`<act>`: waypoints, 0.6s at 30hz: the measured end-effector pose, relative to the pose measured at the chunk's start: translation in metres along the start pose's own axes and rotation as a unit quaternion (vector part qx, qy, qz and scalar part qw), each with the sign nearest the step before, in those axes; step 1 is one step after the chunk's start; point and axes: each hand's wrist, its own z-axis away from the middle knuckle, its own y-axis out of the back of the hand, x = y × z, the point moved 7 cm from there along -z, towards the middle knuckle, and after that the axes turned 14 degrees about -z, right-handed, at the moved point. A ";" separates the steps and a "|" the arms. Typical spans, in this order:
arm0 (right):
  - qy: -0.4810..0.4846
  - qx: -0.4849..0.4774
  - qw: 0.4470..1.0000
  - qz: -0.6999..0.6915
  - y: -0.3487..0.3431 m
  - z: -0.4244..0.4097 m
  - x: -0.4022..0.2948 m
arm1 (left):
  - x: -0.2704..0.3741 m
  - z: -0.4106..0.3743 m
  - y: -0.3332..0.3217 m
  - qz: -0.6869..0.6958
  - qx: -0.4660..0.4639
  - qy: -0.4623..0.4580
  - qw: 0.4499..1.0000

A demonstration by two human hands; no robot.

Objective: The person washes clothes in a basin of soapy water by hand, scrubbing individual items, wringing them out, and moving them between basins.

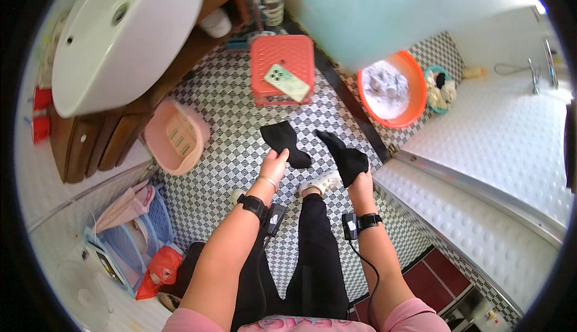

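Observation:
A black sock [283,139] is gripped in my left hand [273,166], its thumb pressed over the fabric. My right hand [361,188] grips a second black sock [346,157], which hides most of the fingers. Both socks are held apart from each other above the checkered tile floor [234,102]. Beyond them, a light-coloured phone [287,82] lies on a red plastic stool [283,48]. To the far right is an orange basin [420,102] with whitish suds and soaked cloth in it.
A teal basin [429,99] of fabrics stands beside the orange one, past a dark threshold [351,106]. On the left are a pink plastic tub [198,154], a washbasin [135,52] over a wooden cabinet [103,147], a blue rack [157,223] and a red plastic bag [163,266].

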 end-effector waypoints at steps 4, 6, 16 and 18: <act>0.004 0.100 0.988 0.117 0.057 0.000 -0.056 | 0.037 0.004 -0.085 0.064 -0.070 0.007 0.995; -0.003 0.072 0.978 0.196 0.093 -0.004 -0.063 | 0.053 0.003 -0.125 0.091 -0.076 0.029 0.993; 0.019 0.212 0.932 0.294 0.170 -0.032 -0.150 | 0.142 0.012 -0.293 0.034 -0.237 0.053 0.969; 0.063 0.218 0.932 0.282 0.182 -0.048 -0.166 | 0.154 0.003 -0.310 -0.026 -0.238 -0.010 0.971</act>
